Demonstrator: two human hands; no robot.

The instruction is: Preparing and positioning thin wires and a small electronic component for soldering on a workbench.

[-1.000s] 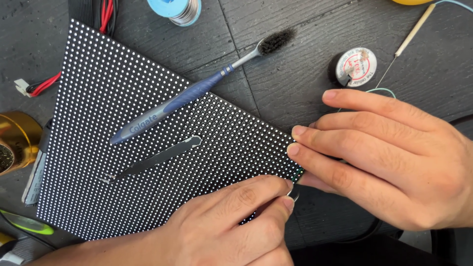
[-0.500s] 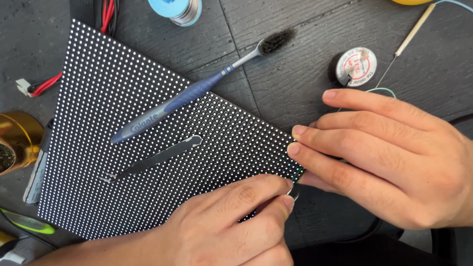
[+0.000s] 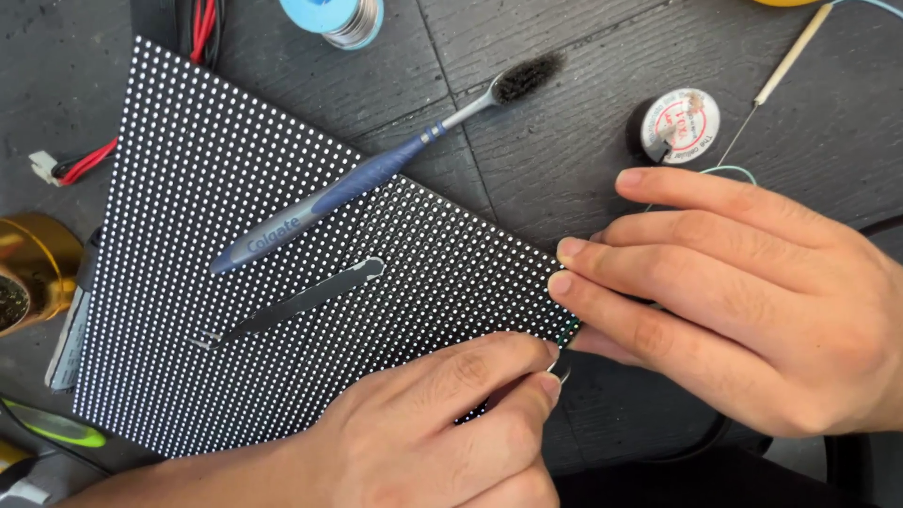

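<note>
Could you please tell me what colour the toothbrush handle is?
The toothbrush handle is blue and grey, seen in the head view.

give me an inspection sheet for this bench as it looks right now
surface: dark wood-grain table
job's things: black LED dot-matrix panel, a small metal tool at its right corner
clutter: blue toothbrush and flat metal tweezers on the panel; solder spool, small wire reel, brass tip-cleaner pot, thin stick probe
grippers: left hand pinches the metal tool; right hand fingertips press the panel corner
cables: red and black leads with white plug; thin pale wire
surroundings: nothing seen
</note>
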